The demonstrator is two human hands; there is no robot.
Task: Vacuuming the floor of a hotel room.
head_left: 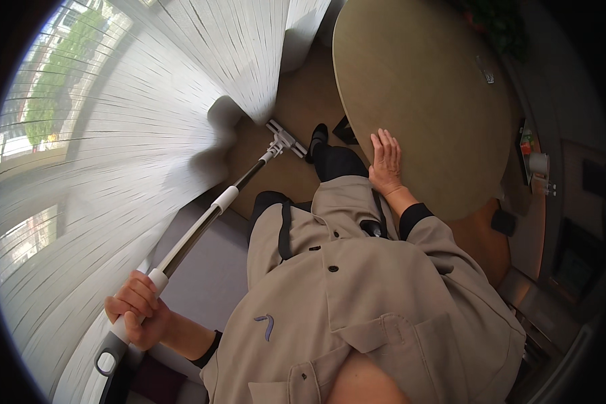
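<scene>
My left hand (139, 310) is closed around the upper handle of a long mop (225, 198), just below its grey hanging loop. The pole slants down and away to the right. Its flat white-and-grey mop head (285, 139) sits on the floor between the curtain hem and my black shoe (318, 140). At the near left edge of the oval tan table (424, 101), my right hand (386, 165) lies on the tabletop with fingers stretched out and nothing in them.
Sheer white curtains (161, 108) hang along the window on the left, their hem close to the mop pole. A grey sofa (198, 252) stands below the pole. A glass (485, 70) is on the table's far right. A shelf (537, 202) with small items lines the right side.
</scene>
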